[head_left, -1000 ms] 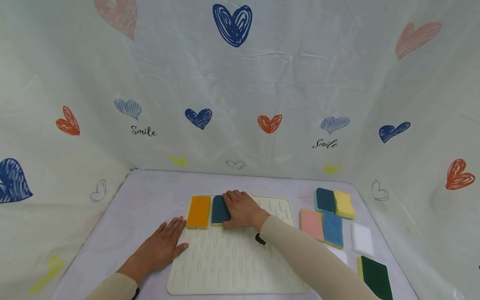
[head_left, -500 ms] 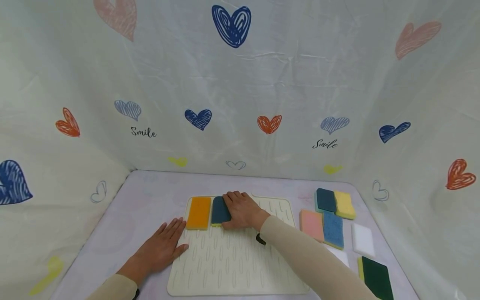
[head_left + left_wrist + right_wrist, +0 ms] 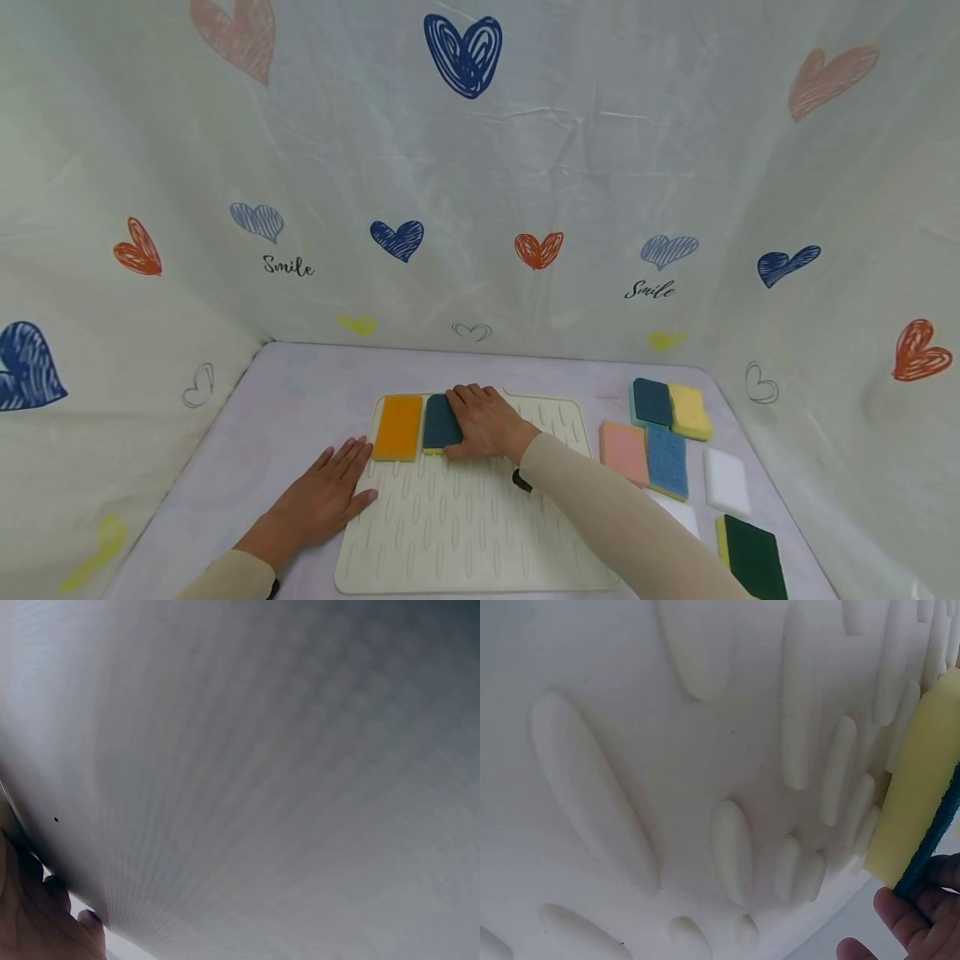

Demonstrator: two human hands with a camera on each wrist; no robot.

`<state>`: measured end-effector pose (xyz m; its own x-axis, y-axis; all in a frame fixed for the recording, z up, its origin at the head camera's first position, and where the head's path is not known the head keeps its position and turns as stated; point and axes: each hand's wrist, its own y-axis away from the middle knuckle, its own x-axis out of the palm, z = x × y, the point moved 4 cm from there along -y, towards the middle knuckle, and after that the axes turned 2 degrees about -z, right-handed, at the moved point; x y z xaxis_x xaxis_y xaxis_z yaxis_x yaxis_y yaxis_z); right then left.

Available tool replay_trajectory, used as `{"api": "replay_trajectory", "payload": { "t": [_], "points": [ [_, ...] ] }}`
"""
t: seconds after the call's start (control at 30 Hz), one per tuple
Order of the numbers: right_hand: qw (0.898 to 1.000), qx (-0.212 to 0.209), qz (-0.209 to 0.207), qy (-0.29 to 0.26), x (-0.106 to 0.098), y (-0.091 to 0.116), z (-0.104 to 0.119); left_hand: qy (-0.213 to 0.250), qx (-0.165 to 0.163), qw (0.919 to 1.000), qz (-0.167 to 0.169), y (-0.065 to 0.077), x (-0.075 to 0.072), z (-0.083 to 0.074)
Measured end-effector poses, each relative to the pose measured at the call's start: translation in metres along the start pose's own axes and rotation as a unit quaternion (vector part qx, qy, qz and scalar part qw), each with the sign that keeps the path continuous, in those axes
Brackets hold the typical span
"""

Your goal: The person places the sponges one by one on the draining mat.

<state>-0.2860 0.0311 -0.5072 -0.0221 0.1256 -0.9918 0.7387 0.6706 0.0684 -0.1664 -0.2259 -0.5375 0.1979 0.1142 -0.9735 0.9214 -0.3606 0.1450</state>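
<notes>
A cream ribbed mat (image 3: pixel 465 533) lies on the table. At its upper left is an orange sponge (image 3: pixel 398 427); just right of it lies a dark blue-green scouring sponge (image 3: pixel 440 423) with a yellow foam underside. My right hand (image 3: pixel 487 425) grips this scouring sponge by its right part, covering it. In the right wrist view, fingertips (image 3: pixel 904 919) are at the end of the sponge (image 3: pixel 911 795), on its dark scouring side. My left hand (image 3: pixel 322 492) rests flat at the mat's left edge, fingers straight, tips close to the orange sponge.
Right of the mat lie a dark blue sponge (image 3: pixel 652 402), a yellow wavy sponge (image 3: pixel 690 411), a pink sponge (image 3: pixel 623 450), a blue sponge (image 3: pixel 666 461), white pads (image 3: pixel 726 481) and a dark green scouring sponge (image 3: pixel 753 557). A heart-printed curtain (image 3: pixel 465 167) surrounds the table.
</notes>
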Motion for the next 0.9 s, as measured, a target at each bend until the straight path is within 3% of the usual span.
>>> {"api": "replay_trajectory", "payload": {
  "t": [0.9],
  "points": [
    [1.000,0.006,0.005,-0.015,-0.0010,0.0025,0.0013,0.001,-0.009,0.9999,0.008,-0.0016,0.0027,0.0010]
  ]
}}
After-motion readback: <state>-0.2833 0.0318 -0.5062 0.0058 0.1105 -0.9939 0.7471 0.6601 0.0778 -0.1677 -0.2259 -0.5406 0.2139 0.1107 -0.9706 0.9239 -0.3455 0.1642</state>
